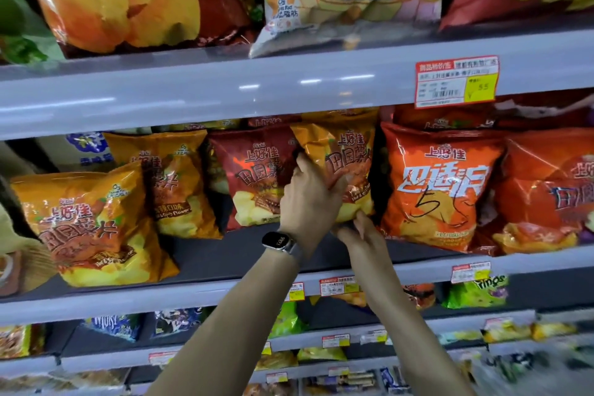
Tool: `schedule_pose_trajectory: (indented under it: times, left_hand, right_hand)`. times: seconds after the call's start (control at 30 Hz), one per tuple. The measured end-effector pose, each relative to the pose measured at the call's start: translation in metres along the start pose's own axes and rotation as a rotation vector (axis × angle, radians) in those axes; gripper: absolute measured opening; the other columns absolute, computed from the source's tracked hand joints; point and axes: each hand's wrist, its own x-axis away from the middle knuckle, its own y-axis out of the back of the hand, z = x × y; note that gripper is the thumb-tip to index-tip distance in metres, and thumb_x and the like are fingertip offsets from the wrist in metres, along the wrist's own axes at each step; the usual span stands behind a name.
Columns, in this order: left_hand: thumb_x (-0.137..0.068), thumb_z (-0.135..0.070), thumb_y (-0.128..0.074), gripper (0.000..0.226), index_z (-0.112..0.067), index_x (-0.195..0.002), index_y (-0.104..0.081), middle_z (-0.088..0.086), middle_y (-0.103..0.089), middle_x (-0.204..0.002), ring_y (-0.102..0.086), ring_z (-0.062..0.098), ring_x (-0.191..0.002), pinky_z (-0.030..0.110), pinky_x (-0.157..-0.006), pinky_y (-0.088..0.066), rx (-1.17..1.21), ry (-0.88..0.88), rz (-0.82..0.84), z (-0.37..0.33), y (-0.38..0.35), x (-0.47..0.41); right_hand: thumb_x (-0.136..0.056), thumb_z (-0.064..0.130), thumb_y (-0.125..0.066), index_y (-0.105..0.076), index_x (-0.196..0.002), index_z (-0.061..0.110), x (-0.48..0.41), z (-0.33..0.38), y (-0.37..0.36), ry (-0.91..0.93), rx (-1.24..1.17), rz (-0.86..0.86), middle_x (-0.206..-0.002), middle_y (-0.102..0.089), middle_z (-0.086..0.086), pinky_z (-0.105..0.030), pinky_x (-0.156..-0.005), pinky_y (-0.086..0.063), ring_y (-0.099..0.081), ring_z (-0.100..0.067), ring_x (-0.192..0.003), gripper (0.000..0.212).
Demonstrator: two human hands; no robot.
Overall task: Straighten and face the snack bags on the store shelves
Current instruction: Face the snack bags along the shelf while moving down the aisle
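fingers (pixel 337 185) of both hands gripping orange chip bag (pixel 348 151), shelf (pixel 225 254) of bags

middle shelf (pixel 225 254) | dark deck, grey lip | snack bags (pixel 440 183) standing in row | rear bags unclear
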Motion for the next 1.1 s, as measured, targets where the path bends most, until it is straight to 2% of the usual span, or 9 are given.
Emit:
schedule_pose_trajectory:
  times: [0.07,0.23,0.4,0.57,0.73,0.8,0.93,1.03,1.1]
  left_hand:
    - [-0.093,-0.06,-0.068,0.085,-0.007,-0.148,-0.03,0.019,-0.063,-0.132,-0.064,0.048,-0.115,0.05,-0.082,-0.054,0.031,-0.024,0.02,0.007,-0.003,0.004]
    - [-0.101,-0.054,-0.06,0.092,-0.004,-0.163,-0.016,0.019,-0.059,-0.137,-0.062,0.044,-0.118,0.043,-0.076,-0.045,-0.16,-0.071,-0.028,0.019,-0.012,0.013]
    - [-0.1,-0.041,-0.068,0.085,-0.005,-0.162,-0.022,0.021,-0.064,-0.129,-0.061,0.046,-0.116,0.047,-0.085,-0.049,-0.053,-0.075,0.01,0.013,-0.018,0.0]
    - [-0.1,-0.029,-0.069,0.067,-0.006,-0.153,-0.035,0.019,-0.068,-0.128,-0.064,0.048,-0.114,0.049,-0.09,-0.051,-0.01,-0.092,0.049,0.008,-0.022,-0.015]
    - [-0.099,-0.032,-0.069,0.067,-0.009,-0.153,-0.037,0.016,-0.066,-0.132,-0.064,0.048,-0.115,0.054,-0.094,-0.053,-0.044,-0.141,0.137,0.011,-0.022,-0.033]
    - [-0.097,-0.037,-0.069,0.065,-0.012,-0.15,-0.041,0.013,-0.069,-0.128,-0.066,0.044,-0.113,0.054,-0.094,-0.055,-0.039,-0.147,0.18,0.016,-0.02,-0.041]
    - [-0.1,-0.035,-0.068,0.055,-0.012,-0.146,-0.047,0.009,-0.071,-0.126,-0.07,0.035,-0.108,0.043,-0.092,-0.057,-0.014,-0.147,0.205,0.02,-0.017,-0.041]
    - [-0.103,-0.03,-0.064,0.045,-0.01,-0.141,-0.051,0.012,-0.073,-0.121,-0.069,0.04,-0.108,0.043,-0.089,-0.056,-0.045,-0.151,0.171,0.02,-0.016,-0.029]
    - [-0.103,-0.026,-0.061,0.042,-0.011,-0.141,-0.051,0.013,-0.074,-0.118,-0.069,0.044,-0.104,0.044,-0.084,-0.056,-0.069,-0.172,0.156,0.019,-0.012,-0.017]
  right_hand:
    - [-0.061,0.055,-0.068,-0.044,-0.154,0.017,-0.006,-0.001,0.001,-0.001,-0.05,-0.05,-0.147,-0.059,0.0,-0.033,-0.107,-0.043,-0.052,-0.013,-0.136,0.103]
    - [-0.07,0.044,-0.068,-0.066,-0.129,0.027,-0.011,-0.006,0.004,0.012,-0.105,-0.044,-0.129,-0.07,0.01,-0.041,-0.115,-0.041,-0.059,-0.01,-0.128,0.061]
    - [-0.071,0.043,-0.072,-0.063,-0.133,0.025,-0.019,-0.007,0.004,-0.025,-0.167,-0.061,-0.137,-0.066,0.003,-0.047,-0.119,-0.037,-0.055,-0.014,-0.134,0.065]
    - [-0.066,0.05,-0.074,-0.053,-0.146,0.027,-0.029,-0.004,0.006,-0.061,-0.206,-0.082,-0.148,-0.056,0.006,-0.047,-0.121,-0.035,-0.049,-0.016,-0.139,0.087]
    - [-0.062,0.05,-0.075,-0.041,-0.155,0.026,-0.036,-0.01,0.01,-0.076,-0.234,-0.064,-0.153,-0.051,0.001,-0.047,-0.121,-0.035,-0.048,-0.017,-0.141,0.103]
    - [-0.064,0.051,-0.075,-0.041,-0.155,0.027,-0.036,-0.012,0.011,-0.066,-0.209,-0.04,-0.154,-0.051,0.002,-0.047,-0.121,-0.035,-0.047,-0.016,-0.142,0.1]
    - [-0.067,0.056,-0.071,-0.043,-0.153,0.032,-0.033,-0.013,0.013,-0.053,-0.107,-0.013,-0.155,-0.049,0.007,-0.048,-0.12,-0.036,-0.045,-0.014,-0.143,0.093]
    - [-0.067,0.059,-0.068,-0.043,-0.153,0.035,-0.027,-0.006,0.014,-0.063,-0.003,-0.019,-0.158,-0.045,0.007,-0.048,-0.118,-0.038,-0.045,-0.018,-0.142,0.093]
    - [-0.08,0.05,-0.068,-0.038,-0.158,0.034,-0.019,0.002,0.015,-0.06,0.049,-0.023,-0.16,-0.041,0.008,-0.039,-0.116,-0.037,-0.044,-0.019,-0.143,0.085]
